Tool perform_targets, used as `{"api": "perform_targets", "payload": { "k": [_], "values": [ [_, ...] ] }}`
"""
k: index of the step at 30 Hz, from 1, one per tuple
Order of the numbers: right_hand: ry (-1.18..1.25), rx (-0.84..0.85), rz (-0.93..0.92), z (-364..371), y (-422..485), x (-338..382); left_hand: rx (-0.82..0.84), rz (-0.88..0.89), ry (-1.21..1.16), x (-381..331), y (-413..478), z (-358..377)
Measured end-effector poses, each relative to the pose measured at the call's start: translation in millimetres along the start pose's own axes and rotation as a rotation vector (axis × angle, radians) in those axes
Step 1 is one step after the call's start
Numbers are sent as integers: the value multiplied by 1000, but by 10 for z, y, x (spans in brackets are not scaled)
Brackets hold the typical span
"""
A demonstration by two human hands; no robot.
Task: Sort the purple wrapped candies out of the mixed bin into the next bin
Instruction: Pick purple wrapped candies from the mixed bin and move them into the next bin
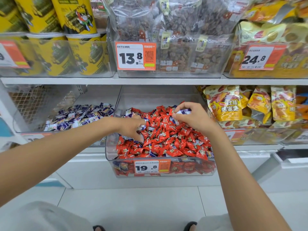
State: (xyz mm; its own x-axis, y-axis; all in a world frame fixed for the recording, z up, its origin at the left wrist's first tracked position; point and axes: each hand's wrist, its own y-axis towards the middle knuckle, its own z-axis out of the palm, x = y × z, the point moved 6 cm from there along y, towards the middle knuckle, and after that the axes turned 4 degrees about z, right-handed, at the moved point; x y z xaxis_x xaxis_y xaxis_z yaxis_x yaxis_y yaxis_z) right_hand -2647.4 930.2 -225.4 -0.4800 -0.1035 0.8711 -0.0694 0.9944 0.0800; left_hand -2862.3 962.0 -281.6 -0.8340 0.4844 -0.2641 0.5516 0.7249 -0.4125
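Right hand (191, 117) pinches a purple candy (184, 111) over the mixed bin (110, 154). Left hand (131, 127) is curled into the red candies (166, 139), can't tell if holding. Risk: loose pinch drops it back, or a red one rides along into the next bin (93, 97), left.

A white shelf board (150, 80) runs across the whole view under even, bright light. Above it stand yellow tubs (75, 17) at the left, clear bags of dried fruit (175, 22) in the middle with an orange price tag (135, 55) reading 13.8, and yellow snack bags (275, 34) at the right. Below it, a mesh back panel (33, 100) shows at the left and orange-yellow packets (233, 104) at the right. Farther below the board lies a pale tiled floor (133, 205).
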Motion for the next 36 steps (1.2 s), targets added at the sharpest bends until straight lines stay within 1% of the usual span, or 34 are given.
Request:
{"api": "perform_targets", "payload": {
  "k": [2,3,5,8,11,15,18,20,23,28,30,34,36],
  "values": [
    [-7,5,-3,9,1,-13,-31,15,76,-15,66,64],
    [-12,8,-5,12,1,-17,-51,-5,86,-10,86,70],
    [-22,12,-3,16,4,-34,-143,-22,56,-27,101,16],
    [-29,12,-5,7,4,-43,-204,-11,-70,-17,104,-63],
    [-8,13,0,-16,-5,-47,-211,5,-238,-17,64,-81],
    [6,17,5,-31,-17,-44,-261,48,-461,2,-9,-202],
    [-9,13,5,-28,-19,-43,-325,-2,-497,68,-55,-357],
    [-16,14,4,-23,-11,-50,-317,-31,-517,130,-67,-397],
    [-12,16,5,-14,-5,-51,-309,-24,-617,181,-23,-407],
    [-7,27,7,0,9,-32,-348,-78,-822,277,134,-404],
    [-12,24,4,1,32,-48,-338,-93,-789,334,198,-436],
    [-22,27,13,2,82,-110,-349,-174,-573,384,347,-460],
    [-31,32,12,6,100,-135,-314,-222,-511,369,445,-391]
  ]
}}
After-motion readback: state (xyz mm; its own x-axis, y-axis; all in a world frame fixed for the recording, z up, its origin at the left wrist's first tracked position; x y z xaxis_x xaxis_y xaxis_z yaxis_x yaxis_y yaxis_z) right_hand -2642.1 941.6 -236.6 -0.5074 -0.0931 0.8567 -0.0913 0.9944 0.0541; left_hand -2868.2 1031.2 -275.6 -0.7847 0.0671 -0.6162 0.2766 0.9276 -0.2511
